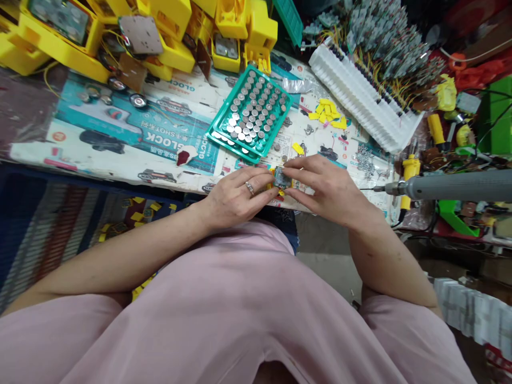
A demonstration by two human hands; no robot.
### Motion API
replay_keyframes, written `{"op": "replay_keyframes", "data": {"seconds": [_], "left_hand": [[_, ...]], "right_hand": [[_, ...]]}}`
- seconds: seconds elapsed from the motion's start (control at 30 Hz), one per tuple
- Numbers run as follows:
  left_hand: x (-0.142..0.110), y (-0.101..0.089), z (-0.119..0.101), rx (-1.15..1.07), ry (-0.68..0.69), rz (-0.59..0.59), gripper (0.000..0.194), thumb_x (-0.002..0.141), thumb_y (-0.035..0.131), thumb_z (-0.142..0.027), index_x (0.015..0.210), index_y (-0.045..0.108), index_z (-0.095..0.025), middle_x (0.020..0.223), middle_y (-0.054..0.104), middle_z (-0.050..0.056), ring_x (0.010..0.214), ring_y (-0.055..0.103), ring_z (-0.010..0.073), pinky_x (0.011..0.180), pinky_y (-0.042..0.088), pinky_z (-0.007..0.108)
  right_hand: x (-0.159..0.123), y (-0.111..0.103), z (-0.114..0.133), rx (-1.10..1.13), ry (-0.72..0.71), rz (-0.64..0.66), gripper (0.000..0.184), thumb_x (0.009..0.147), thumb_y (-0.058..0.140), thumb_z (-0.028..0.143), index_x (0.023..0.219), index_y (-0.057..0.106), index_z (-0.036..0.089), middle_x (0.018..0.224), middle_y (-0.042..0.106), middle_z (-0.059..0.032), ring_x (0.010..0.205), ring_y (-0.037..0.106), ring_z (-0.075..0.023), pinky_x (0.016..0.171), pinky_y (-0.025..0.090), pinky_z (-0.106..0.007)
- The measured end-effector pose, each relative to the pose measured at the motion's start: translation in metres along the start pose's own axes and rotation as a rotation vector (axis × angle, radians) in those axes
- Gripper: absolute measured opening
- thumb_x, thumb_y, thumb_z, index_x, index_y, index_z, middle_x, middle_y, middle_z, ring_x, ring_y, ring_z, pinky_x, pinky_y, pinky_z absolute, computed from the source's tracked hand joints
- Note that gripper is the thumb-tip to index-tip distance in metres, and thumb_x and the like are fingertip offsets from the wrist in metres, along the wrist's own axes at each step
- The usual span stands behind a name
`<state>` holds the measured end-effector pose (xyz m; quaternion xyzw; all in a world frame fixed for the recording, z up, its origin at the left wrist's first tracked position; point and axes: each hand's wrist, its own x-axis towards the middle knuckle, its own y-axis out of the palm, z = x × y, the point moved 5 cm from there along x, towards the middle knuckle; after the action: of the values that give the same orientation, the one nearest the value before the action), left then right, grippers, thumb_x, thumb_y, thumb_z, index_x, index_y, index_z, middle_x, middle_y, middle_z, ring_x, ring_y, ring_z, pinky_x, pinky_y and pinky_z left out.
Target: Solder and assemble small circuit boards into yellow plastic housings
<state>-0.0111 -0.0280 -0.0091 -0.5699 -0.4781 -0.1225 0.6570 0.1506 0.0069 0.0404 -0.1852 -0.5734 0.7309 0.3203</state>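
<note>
A small grey-and-yellow device (282, 178) is gripped between the left hand (240, 194) and right hand (330, 186), by the table (92, 162)'s near edge.

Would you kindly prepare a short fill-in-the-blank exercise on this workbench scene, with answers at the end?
The left hand wears a silver-coloured ____.
Both it and the right hand touch a small unit with ____ edges.
The green tray holds many discs that are ____ in shape.
The long ribbed rack beyond the right hand is ____.
Answers: ring; yellow; round; white.

teal tray (276, 128) on printed-covered table (120, 169)
</note>
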Motion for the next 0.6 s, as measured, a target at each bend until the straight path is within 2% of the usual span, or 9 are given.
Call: {"op": "replay_keyframes", "data": {"seconds": [0.17, 0.4, 0.6], "left_hand": [[-0.0016, -0.0009, 0.0003, -0.049, 0.002, -0.021, 0.013, 0.088, 0.065, -0.014, 0.1, 0.069, -0.011, 0.098, 0.072, 0.013, 0.094, 0.07, 0.0227, 0.084, 0.061, 0.037], [-0.0027, 0.0004, 0.0002, -0.025, -0.003, -0.011, 0.012, 0.091, 0.061, -0.014, 0.101, 0.066, -0.016, 0.092, 0.072, 0.008, 0.084, 0.068, 0.0179, 0.077, 0.057, 0.033], [-0.0012, -0.0005, -0.0003, 0.035, 0.017, 0.013, 0.011, 0.092, 0.06, -0.016, 0.1, 0.067, -0.016, 0.09, 0.073, 0.005, 0.08, 0.066, 0.0152, 0.071, 0.054, 0.029]], "right_hand": [[0.0003, -0.0002, 0.0007, -0.054, -0.034, 0.043, 0.027, 0.098, 0.055, 0.029, 0.12, 0.068, 0.02, 0.117, 0.073, -0.0099, 0.109, 0.068, -0.0223, 0.092, 0.058, -0.038], [0.0024, -0.0042, 0.004, -0.12, -0.108, 0.118, 0.03, 0.1, 0.05, 0.024, 0.123, 0.067, 0.016, 0.119, 0.074, -0.0124, 0.111, 0.069, -0.023, 0.09, 0.058, -0.036], [0.0047, -0.0053, 0.0066, -0.213, -0.155, 0.121, 0.029, 0.101, 0.05, 0.027, 0.12, 0.067, 0.014, 0.112, 0.076, -0.0115, 0.105, 0.071, -0.0212, 0.084, 0.058, -0.031]]}}
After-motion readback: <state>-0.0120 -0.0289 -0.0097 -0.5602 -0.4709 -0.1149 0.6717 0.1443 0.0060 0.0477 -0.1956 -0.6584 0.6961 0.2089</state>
